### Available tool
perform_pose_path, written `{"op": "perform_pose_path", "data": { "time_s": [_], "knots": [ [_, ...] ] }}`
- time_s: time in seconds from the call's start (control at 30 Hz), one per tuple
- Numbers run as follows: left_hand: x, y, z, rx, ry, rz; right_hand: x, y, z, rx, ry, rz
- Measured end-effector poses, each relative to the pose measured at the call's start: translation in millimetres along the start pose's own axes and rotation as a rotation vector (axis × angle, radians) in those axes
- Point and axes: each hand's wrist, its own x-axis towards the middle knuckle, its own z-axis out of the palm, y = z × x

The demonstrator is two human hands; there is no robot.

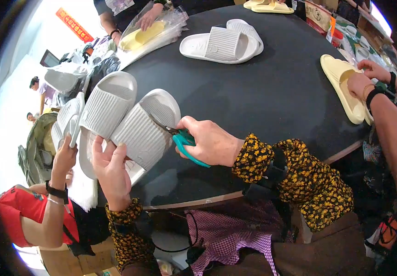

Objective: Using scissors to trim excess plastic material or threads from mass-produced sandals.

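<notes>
My left hand (112, 171) is closed at the lower end of a light grey ribbed slide slipper (142, 137), with its thumb and fingers pinching the edge. A second grey slipper (108, 105) lies close against it on the left, partly overlapping other grey soles. In my right hand (214, 143) is a pair of scissors (191, 155) with teal handles. Their short dark blades meet the right edge of the nearer slipper's strap, by the foot opening. Whether the blades are parted there is hidden.
A grey slipper pair (223, 43) lies at the far side of the dark round table (253, 87). At left, a co-worker's hand (65, 158) holds another grey slipper. Cream slippers (339, 83) are under a co-worker's hands at right. Across the table, someone handles a bagged yellow slipper (145, 36).
</notes>
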Motion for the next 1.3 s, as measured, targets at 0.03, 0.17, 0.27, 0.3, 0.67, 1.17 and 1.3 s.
{"op": "perform_pose_path", "data": {
  "time_s": [0.03,0.17,0.27,0.3,0.67,1.17,1.3],
  "knots": [
    [0,-1,0,0.001,0.001,0.0,0,-1,-1,0.026,-0.021,0.025],
    [-5,0,-2,0.024,-0.029,-0.003,1,-3,-2,-0.003,-0.001,0.029],
    [-10,-2,0,0.03,-0.032,-0.006,0,2,-2,0.015,0.044,-0.001],
    [-11,-2,-1,0.027,-0.025,0.007,0,1,-2,0.018,0.042,-0.003],
    [-25,1,0,0.133,0.0,0.018,1,-6,-2,0.05,-0.015,0.006],
    [-62,14,-18,0.222,-0.024,-0.106,-5,-21,-11,0.084,-0.004,0.024],
    [-68,13,-23,0.327,-0.075,-0.057,-5,-26,-9,0.097,-0.055,0.025]
  ]
}}
